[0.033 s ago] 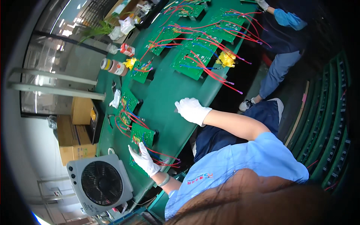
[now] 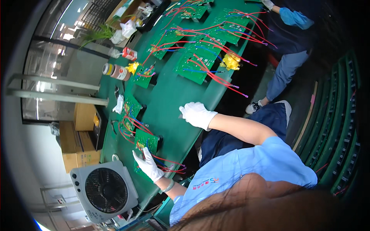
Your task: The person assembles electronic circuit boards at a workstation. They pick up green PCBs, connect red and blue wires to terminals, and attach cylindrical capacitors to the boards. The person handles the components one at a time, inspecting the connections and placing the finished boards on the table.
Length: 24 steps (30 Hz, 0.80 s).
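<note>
Gloved hands at the green counter (image 2: pixel 169 111): the left hand (image 2: pixel 148 164) grasps a wired circuit board (image 2: pixel 145 141) beside the grey fan (image 2: pixel 105 190), unmoved, while the right hand (image 2: pixel 195 114) rests released farther along.

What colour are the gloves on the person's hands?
White, on both the left hand and right hand; head view.

Left hand (image 2: pixel 147 165) on circuit board (image 2: pixel 146 140); right hand (image 2: pixel 196 114) flat on green table (image 2: pixel 169 96).

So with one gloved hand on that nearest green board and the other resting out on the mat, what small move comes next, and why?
Probably bring the right hand across to the circuit board. It rests flat on the bare green mat, holding nothing, while the left hand alone touches the board's edge beside its loose red wires.
</note>
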Tool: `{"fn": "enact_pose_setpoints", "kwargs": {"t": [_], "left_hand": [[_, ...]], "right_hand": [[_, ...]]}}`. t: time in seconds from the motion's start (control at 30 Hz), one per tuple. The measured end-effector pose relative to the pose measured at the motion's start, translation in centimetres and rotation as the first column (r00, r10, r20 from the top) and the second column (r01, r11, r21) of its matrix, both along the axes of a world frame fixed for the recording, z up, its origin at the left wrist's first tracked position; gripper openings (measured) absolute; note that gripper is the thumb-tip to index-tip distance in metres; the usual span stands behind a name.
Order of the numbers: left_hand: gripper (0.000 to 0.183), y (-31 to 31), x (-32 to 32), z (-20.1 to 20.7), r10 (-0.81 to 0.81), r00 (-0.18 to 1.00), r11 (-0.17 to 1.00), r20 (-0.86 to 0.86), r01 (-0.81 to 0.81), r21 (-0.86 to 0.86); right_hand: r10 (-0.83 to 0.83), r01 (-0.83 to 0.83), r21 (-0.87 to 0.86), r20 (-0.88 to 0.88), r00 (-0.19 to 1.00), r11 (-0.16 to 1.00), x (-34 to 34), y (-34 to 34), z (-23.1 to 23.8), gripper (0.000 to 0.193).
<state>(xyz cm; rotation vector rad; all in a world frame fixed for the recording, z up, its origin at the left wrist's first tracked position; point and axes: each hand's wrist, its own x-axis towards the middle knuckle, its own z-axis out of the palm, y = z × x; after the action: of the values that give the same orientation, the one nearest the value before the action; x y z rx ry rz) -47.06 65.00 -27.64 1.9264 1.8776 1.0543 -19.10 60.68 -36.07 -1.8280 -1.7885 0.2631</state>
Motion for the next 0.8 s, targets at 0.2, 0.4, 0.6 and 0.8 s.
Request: {"fn": "enact_pose_setpoints", "kwargs": {"t": [0.2, 0.4, 0.6, 0.8], "left_hand": [[0.057, 0.7, 2.5, 0.2, -0.002, 0.982, 0.98, -0.19, -0.036, -0.196], [0.061, 1.2, 3.8, -1.0, -0.076, 0.956, 0.989, -0.285, 0.035, -0.147], [0.063, 0.8, 7.8, -2.1, -0.213, 0.955, 0.975, -0.206, 0.192, -0.115], [0.054, -1.5, 13.0, -0.4, -0.34, 0.94, 0.93, -0.015, 0.334, -0.153]], "right_hand": [[0.094, -0.108, -0.052, -0.226, 0.97, 0.993, 3.0, -0.2, 0.4, 0.019], [0.174, -0.173, 0.036, -0.37, 0.912, 0.984, 4.1, 0.0, -0.7, 0.016], [0.001, 0.089, 0.146, -0.527, 0.85, 0.985, 3.0, 1.3, -2.6, 0.022], [0.075, 0.345, 0.503, -0.642, 0.763, 0.792, 4.2, 1.7, -3.1, 0.034]]}}
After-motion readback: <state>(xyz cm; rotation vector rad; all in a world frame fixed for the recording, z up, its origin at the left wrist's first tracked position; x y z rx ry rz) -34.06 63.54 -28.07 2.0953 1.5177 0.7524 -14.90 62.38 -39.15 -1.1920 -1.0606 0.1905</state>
